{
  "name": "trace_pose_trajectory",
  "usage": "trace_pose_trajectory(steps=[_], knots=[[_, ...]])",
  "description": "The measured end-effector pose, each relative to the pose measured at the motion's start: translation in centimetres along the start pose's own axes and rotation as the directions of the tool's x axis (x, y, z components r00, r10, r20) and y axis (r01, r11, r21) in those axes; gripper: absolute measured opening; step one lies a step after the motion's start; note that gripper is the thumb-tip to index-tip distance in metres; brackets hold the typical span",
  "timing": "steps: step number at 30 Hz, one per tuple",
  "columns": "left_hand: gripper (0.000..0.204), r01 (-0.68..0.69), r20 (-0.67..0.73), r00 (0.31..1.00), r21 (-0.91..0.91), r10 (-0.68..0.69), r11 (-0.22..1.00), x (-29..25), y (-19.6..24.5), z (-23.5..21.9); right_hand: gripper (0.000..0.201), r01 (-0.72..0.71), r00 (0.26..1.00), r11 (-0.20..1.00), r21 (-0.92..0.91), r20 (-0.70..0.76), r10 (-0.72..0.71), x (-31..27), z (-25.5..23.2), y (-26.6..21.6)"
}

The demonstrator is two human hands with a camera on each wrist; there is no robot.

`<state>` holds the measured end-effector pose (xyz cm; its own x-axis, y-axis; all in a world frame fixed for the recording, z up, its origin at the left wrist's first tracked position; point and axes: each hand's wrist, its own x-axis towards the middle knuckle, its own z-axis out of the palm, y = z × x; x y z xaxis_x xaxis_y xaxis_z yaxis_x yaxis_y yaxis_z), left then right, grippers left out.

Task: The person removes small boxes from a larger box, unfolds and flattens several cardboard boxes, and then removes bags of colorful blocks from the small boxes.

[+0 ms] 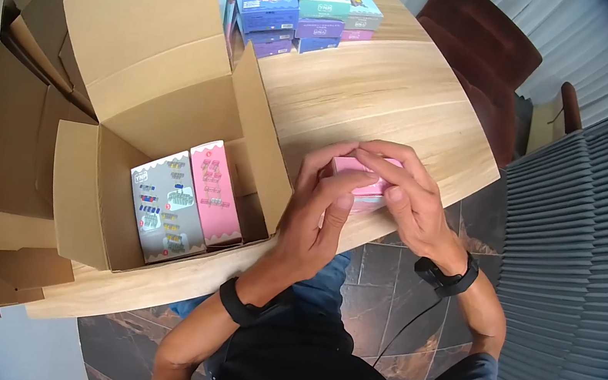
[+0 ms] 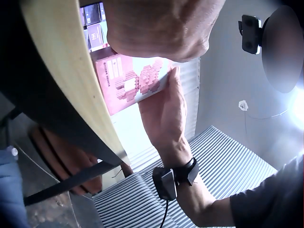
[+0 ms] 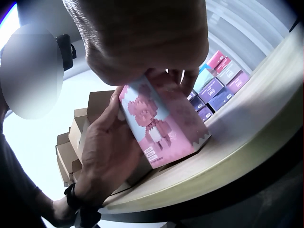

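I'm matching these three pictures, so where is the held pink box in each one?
Head: pink box, slightly right of centre.
Left wrist: pink box, left of centre, upper half.
Right wrist: pink box, at the centre.
Shared landmark: stacked boxes, at top, upper left and upper right respectively.

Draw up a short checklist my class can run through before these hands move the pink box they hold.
1. Held pink box supported from both sides: ok, left hand and right hand hold it.
2. Cardboard carton open: ok, its top is uncovered.
3. Gap inside: ok, some shows right of the second pink box, which stands beside the grey box.
4. Held box fits that gap: cannot tell.
5. Clear straight slide into the carton: not ok, the right flap lies between.
6. Held box sealed: cannot tell, hands cover part of it.
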<state>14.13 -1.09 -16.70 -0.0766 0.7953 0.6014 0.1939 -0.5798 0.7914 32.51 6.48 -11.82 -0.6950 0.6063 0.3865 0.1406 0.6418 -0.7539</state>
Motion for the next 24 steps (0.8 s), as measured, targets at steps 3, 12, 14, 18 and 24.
trace_pose_trajectory(steps=[3,12,14,18,24], knots=[[0.024,-0.027,-0.014,1.0,-0.03,0.027,0.999,-0.5,-0.8,0.3,0.044,0.093,0.996,0.989,-0.111,0.015,-0.092,-0.6,-0.2,0.6],[0.042,0.452,-0.023,0.843,-0.51,-0.537,0.732,-0.8,11.6,-0.7,0.051,0.255,0.96,0.963,-0.086,-0.101,-0.263,-3.8,-1.9,-6.3],[0.054,0.14,0.036,0.99,-0.182,-0.135,0.973,-1.2,13.4,-3.3,0.056,0.289,0.957,0.957,0.013,0.003,-0.289,-2.9,-2.5,-9.6],[0.061,-0.087,0.082,0.995,0.361,0.062,0.928,0.0,17.0,-12.0,0.053,0.277,0.918,0.96,-0.043,-0.283,-0.277,3.9,-1.3,-15.2],[0.061,-0.307,0.553,0.745,0.781,-0.372,0.544,1.6,14.4,-18.1,0.032,0.061,0.971,0.928,-0.366,0.239,0.03,17.6,3.3,-18.9]])
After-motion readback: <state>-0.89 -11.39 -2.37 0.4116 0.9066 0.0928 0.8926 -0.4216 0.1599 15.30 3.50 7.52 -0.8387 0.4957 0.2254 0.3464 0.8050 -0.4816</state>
